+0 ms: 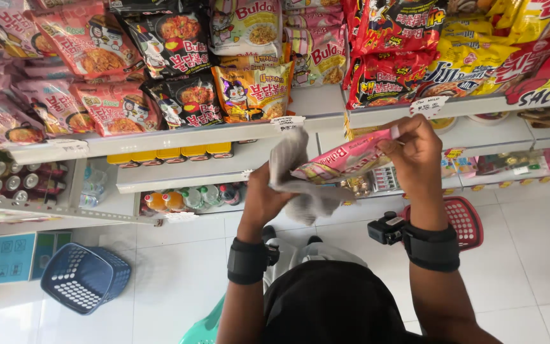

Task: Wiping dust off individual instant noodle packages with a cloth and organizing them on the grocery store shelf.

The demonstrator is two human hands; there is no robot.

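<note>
My right hand (pixel 415 156) pinches the top end of a pink noodle packet (pixel 342 162), holding it out in front of the white shelf. My left hand (pixel 259 200) grips a grey cloth (pixel 297 178) and presses it against the lower end of that packet. Both wrists wear black bands; the right one carries a small black device (pixel 386 229). The cloth covers part of the packet's lower end.
White shelves (pixel 179 137) hold rows of pink, black, yellow and red noodle packets (pixel 179 57). Bottles and cans (pixel 186 199) fill lower shelves. A blue basket (pixel 84 277) lies on the tiled floor at left, a red basket (pixel 466 220) stands at right.
</note>
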